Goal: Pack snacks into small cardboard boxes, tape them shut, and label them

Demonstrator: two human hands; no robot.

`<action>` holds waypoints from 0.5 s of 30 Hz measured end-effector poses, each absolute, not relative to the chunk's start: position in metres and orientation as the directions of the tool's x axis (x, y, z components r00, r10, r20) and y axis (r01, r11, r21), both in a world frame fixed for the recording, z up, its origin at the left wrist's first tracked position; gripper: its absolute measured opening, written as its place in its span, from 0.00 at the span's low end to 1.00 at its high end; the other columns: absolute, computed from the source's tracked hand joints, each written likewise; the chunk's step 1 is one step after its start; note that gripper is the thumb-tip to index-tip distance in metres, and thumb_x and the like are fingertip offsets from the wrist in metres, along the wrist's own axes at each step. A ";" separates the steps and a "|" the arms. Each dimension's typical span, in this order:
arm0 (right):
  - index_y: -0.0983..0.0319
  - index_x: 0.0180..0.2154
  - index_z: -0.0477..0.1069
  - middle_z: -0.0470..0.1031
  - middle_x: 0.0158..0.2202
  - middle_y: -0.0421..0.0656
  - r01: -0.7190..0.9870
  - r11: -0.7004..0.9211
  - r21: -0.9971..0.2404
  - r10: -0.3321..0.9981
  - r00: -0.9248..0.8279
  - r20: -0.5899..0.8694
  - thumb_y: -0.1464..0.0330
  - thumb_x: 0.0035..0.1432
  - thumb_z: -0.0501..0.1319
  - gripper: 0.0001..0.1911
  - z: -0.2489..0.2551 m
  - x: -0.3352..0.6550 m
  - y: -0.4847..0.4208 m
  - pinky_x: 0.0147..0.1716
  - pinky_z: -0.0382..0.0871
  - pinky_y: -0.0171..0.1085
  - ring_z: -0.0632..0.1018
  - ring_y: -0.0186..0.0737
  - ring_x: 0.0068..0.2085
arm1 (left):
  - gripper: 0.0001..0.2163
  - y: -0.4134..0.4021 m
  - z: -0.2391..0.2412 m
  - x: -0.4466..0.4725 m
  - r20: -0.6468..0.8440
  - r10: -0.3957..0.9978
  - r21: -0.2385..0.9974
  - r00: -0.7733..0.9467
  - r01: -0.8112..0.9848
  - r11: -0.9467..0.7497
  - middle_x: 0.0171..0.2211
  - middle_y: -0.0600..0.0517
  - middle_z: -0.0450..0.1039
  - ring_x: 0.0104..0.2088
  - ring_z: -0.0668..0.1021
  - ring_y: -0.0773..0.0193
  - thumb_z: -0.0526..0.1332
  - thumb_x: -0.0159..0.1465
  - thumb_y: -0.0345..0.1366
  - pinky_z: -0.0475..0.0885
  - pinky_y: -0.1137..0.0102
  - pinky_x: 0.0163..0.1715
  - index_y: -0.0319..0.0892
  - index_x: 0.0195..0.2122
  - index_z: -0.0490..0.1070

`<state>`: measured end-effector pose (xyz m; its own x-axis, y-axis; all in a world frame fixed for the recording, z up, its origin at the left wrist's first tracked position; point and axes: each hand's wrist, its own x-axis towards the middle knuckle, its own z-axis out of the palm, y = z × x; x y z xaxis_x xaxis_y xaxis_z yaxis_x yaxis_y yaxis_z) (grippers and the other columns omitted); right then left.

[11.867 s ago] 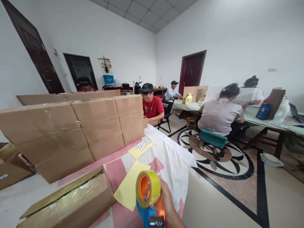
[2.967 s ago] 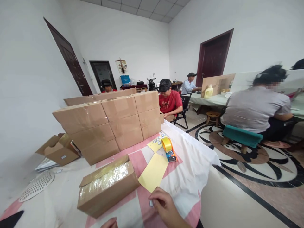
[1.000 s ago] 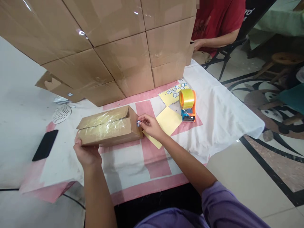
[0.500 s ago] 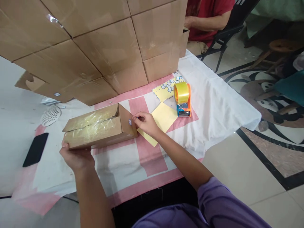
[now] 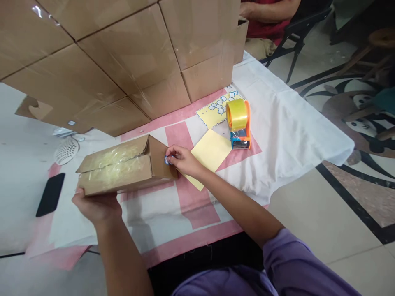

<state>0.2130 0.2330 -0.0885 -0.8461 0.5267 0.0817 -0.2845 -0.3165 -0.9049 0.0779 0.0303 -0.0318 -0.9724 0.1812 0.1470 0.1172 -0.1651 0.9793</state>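
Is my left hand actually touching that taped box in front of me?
Touching. The head view shows your left hand at the taped box's left end, thumb against its lower corner, no gap visible there.

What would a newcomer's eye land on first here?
Probably the wall of boxes, filling the upper left. Next, the bright yellow tape, at the right corner of the plain yellow sheet. Nearer, the left hand holds one end of a taped box, the right hand at its other end.

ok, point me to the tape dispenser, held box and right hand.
Tape dispenser (image 5: 237, 116), head view: yellow roll.
Held box (image 5: 119, 166), head view: taped face.
Right hand (image 5: 185, 161), head view: middle of hand.
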 end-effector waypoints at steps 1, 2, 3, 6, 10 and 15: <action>0.60 0.33 0.68 0.71 0.31 0.35 -0.292 -0.316 -0.903 0.524 -0.847 0.091 0.70 0.54 0.62 0.04 -0.089 0.213 0.233 0.38 0.68 0.34 0.73 0.33 0.32 | 0.24 0.030 -0.032 0.078 0.146 0.176 0.979 -0.974 0.116 -0.167 0.49 0.46 0.75 0.50 0.77 0.56 0.49 0.62 0.43 0.74 0.68 0.40 0.40 0.54 0.71; 0.60 0.33 0.67 0.71 0.30 0.35 -0.297 -0.315 -0.902 0.521 -0.848 0.097 0.70 0.54 0.62 0.04 -0.089 0.213 0.233 0.38 0.68 0.34 0.73 0.33 0.32 | 0.24 0.030 -0.032 0.078 0.148 0.176 0.979 -0.973 0.118 -0.168 0.49 0.46 0.75 0.50 0.77 0.55 0.49 0.61 0.43 0.74 0.68 0.40 0.40 0.54 0.71; 0.60 0.33 0.67 0.70 0.30 0.35 -0.299 -0.312 -0.902 0.516 -0.850 0.103 0.70 0.54 0.61 0.04 -0.089 0.214 0.233 0.38 0.68 0.35 0.73 0.33 0.32 | 0.24 0.030 -0.032 0.078 0.153 0.180 0.978 -0.972 0.122 -0.169 0.49 0.46 0.75 0.51 0.77 0.55 0.49 0.61 0.44 0.74 0.68 0.40 0.41 0.54 0.71; 0.60 0.32 0.67 0.70 0.30 0.35 -0.304 -0.297 -0.905 0.497 -0.859 0.126 0.69 0.55 0.61 0.03 -0.087 0.217 0.233 0.39 0.67 0.35 0.73 0.34 0.33 | 0.24 0.031 -0.032 0.078 0.160 0.186 0.978 -0.969 0.130 -0.164 0.50 0.46 0.75 0.52 0.77 0.54 0.49 0.61 0.45 0.74 0.68 0.40 0.41 0.53 0.72; 0.60 0.34 0.68 0.71 0.31 0.36 -0.275 -0.289 -0.917 0.488 -0.866 0.106 0.68 0.56 0.62 0.04 -0.087 0.220 0.232 0.38 0.66 0.34 0.73 0.34 0.33 | 0.24 0.034 -0.032 0.076 0.112 0.148 0.984 -0.983 0.089 -0.153 0.49 0.47 0.76 0.49 0.77 0.55 0.50 0.60 0.46 0.73 0.69 0.39 0.40 0.51 0.73; 0.60 0.34 0.70 0.70 0.27 0.34 -0.239 -0.317 -0.918 0.584 -0.812 0.010 0.67 0.51 0.65 0.07 -0.090 0.218 0.226 0.33 0.64 0.33 0.70 0.32 0.29 | 0.22 0.037 -0.028 0.078 0.066 0.081 0.978 -0.995 0.048 -0.203 0.47 0.49 0.77 0.48 0.77 0.58 0.55 0.58 0.45 0.72 0.70 0.42 0.41 0.49 0.75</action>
<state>0.2184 0.2256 -0.0896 -0.8119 0.5837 0.0096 -0.2389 -0.3173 -0.9177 0.0782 0.0371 -0.0284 -0.9945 0.0810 0.0658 0.0482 -0.2028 0.9780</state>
